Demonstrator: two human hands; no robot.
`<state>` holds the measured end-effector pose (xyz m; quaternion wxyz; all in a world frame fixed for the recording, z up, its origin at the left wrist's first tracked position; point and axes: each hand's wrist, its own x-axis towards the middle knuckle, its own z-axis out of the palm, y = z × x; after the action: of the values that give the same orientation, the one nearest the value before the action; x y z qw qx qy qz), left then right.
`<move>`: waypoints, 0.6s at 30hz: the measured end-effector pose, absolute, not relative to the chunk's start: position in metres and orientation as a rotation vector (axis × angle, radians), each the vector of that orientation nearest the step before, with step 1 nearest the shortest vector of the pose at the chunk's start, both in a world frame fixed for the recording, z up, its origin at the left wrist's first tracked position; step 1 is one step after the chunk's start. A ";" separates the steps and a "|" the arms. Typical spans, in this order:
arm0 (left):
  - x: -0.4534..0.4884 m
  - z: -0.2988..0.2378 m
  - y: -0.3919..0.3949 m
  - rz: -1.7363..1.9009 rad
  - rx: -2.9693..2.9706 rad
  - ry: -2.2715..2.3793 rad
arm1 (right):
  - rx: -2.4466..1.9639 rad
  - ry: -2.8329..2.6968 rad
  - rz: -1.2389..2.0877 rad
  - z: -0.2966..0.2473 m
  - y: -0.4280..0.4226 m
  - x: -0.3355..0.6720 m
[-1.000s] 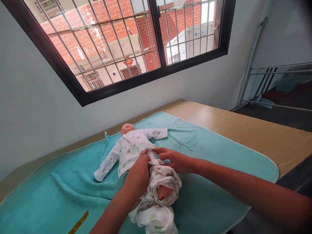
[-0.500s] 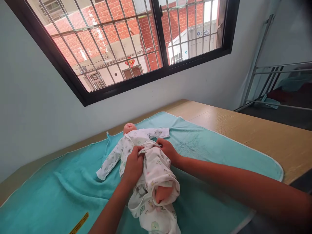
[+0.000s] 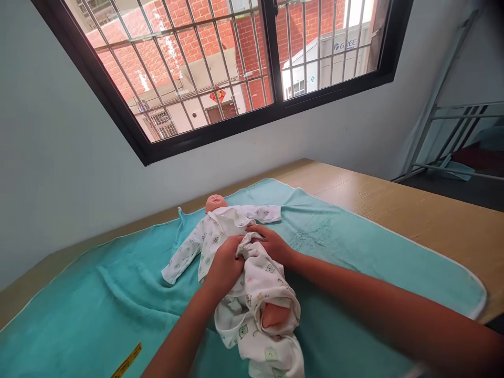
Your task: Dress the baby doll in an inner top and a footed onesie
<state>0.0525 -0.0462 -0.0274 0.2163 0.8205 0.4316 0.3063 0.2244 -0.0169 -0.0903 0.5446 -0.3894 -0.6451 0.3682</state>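
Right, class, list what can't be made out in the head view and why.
Head view:
Waist of the doll: mostly hidden by the left hand, right hand and trousers.
Bottom of the trousers: cut off by the lower edge.
Print on the yellow strip: too small.
Dark red item beyond the metal frame: shadowed, cut by right edge.

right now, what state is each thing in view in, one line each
doll, on its back
shirt, on the doll, sleeves spread
pants, rumpled, bunched at the waist
left hand, gripping the pants
right hand, at the pants' waist, grip partly hidden
cloth, spread, creased
table, partly covered
strip, lying on the cloth
window, barred
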 end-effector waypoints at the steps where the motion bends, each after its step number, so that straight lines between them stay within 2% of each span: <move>1: 0.055 -0.028 -0.044 0.842 2.271 1.202 | -0.965 -1.538 0.843 -0.089 -0.015 0.225; 9: 0.059 -0.028 -0.039 0.842 2.583 1.414 | -1.098 -1.249 0.903 -0.096 0.026 0.225; 14: 0.050 -0.022 -0.035 0.470 2.721 1.632 | -0.999 -1.168 1.034 -0.101 0.027 0.218; 18: 0.049 -0.015 -0.032 0.304 2.738 1.635 | -0.955 -1.360 0.960 -0.099 0.018 0.221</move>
<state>0.0494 -0.0320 -0.0146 -0.0308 0.8543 0.5101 0.0949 0.2208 0.0182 -0.0987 0.5739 -0.4074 -0.5802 0.4099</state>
